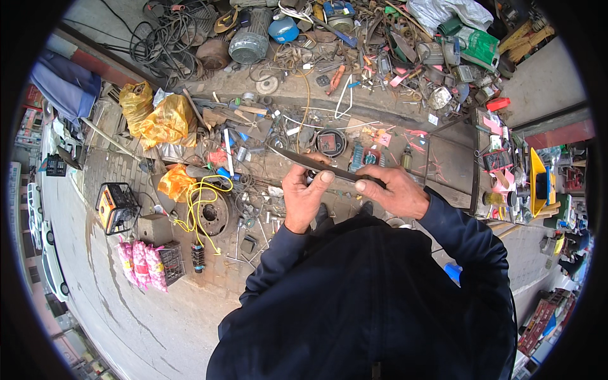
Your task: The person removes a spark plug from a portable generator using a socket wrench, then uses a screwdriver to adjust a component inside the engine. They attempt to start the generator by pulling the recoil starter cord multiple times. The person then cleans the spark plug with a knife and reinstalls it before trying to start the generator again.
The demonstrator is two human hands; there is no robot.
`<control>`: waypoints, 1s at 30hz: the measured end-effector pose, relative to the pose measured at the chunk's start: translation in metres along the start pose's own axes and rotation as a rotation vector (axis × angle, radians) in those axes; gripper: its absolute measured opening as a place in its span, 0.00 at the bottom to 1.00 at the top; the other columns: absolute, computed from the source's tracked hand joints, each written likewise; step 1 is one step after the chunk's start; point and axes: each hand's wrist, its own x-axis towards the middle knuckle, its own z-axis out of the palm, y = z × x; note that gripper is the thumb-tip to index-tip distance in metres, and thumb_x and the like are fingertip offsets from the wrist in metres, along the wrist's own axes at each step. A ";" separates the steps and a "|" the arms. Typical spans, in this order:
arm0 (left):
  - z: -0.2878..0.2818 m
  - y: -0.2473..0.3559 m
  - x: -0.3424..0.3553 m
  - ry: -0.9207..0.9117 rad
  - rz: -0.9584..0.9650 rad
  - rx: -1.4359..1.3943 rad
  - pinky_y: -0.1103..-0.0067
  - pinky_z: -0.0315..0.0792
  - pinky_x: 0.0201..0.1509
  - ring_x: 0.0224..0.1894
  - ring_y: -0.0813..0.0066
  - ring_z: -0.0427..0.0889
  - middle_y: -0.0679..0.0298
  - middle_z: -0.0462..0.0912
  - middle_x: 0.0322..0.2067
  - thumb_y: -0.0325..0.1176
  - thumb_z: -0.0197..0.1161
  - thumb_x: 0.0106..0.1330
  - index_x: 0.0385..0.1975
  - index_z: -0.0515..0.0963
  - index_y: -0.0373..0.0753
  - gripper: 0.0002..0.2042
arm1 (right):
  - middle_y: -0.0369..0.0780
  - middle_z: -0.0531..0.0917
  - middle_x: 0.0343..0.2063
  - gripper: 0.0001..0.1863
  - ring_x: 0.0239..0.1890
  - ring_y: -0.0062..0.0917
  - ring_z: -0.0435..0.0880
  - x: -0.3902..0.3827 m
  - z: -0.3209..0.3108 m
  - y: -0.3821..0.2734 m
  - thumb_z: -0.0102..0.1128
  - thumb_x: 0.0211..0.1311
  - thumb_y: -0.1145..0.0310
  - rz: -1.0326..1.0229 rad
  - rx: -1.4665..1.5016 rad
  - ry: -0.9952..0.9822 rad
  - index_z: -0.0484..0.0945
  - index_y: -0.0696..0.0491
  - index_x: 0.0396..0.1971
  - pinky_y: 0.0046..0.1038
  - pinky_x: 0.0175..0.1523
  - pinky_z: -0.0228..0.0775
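Between my two hands is a knife [339,171], long, flat and dark, its pointed end stretching out past my left hand to the upper left. My left hand [306,193] grips it near the middle, thumb up against the blade. At its other end my right hand [396,191] closes round the dark handle part, thumb on the near side. Just beyond the knife, a round black dish [330,143] lies on the ground. Right of that are a teal coil-like part [358,156] and a small bulb-shaped part [406,157].
Scrap metal and tools cover the ground ahead, with electric motors [249,44] at the back. To the left lie a wheel rim [214,214], a yellow cord [201,201], orange bags [168,121], a generator [118,208] and pink net sacks [140,265]. A yellow bin [538,183] stands right.
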 end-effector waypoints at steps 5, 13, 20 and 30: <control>0.000 0.001 0.000 0.008 -0.005 -0.013 0.80 0.71 0.53 0.46 0.80 0.78 0.66 0.83 0.44 0.30 0.72 0.68 0.47 0.80 0.34 0.13 | 0.49 0.83 0.25 0.25 0.30 0.46 0.84 0.001 0.001 -0.005 0.58 0.73 0.44 -0.028 -0.063 0.039 0.82 0.53 0.48 0.41 0.37 0.74; 0.001 0.002 0.003 0.013 -0.005 -0.027 0.82 0.69 0.49 0.43 0.83 0.74 0.69 0.82 0.45 0.31 0.70 0.70 0.50 0.80 0.35 0.13 | 0.46 0.84 0.23 0.23 0.27 0.40 0.87 0.002 -0.003 -0.014 0.59 0.73 0.47 -0.016 -0.245 0.072 0.82 0.53 0.50 0.37 0.35 0.77; -0.002 0.005 0.002 0.004 -0.012 -0.021 0.82 0.70 0.49 0.43 0.83 0.75 0.68 0.81 0.44 0.31 0.71 0.70 0.49 0.80 0.34 0.13 | 0.48 0.80 0.20 0.27 0.26 0.47 0.83 0.004 0.001 -0.009 0.55 0.73 0.41 0.003 -0.113 0.028 0.82 0.52 0.48 0.42 0.34 0.72; -0.004 0.006 0.003 -0.006 0.003 0.009 0.80 0.71 0.52 0.46 0.81 0.77 0.67 0.82 0.45 0.31 0.72 0.69 0.49 0.79 0.34 0.14 | 0.47 0.79 0.19 0.26 0.25 0.42 0.82 0.004 0.003 -0.007 0.56 0.74 0.43 0.018 -0.054 0.023 0.83 0.54 0.45 0.40 0.34 0.71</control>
